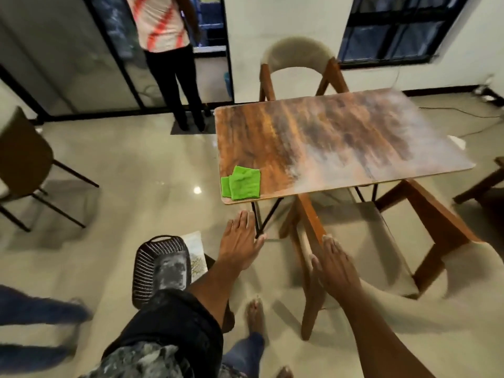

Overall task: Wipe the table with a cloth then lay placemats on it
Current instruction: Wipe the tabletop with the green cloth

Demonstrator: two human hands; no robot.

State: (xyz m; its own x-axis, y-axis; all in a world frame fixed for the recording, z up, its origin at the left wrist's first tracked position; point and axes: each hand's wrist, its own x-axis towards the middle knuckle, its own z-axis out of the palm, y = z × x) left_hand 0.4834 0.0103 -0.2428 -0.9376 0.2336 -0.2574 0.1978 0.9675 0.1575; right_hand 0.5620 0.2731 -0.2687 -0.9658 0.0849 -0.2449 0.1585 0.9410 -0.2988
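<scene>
A folded green cloth (241,182) lies on the near left corner of the wooden table (341,137). My left hand (241,241) reaches forward below that corner with straight fingers and holds nothing. My right hand (336,268) is stretched out flat over the near chair (381,241), also holding nothing. A dark woven basket (158,266) stands on the floor at my left leg, with a pale patterned placemat (197,255) showing behind it.
A wooden chair with a beige seat is tucked in at the near side of the table, and a second chair (297,69) stands at the far side. A person (166,58) stands by the glass door. A dark chair (24,165) is at the left.
</scene>
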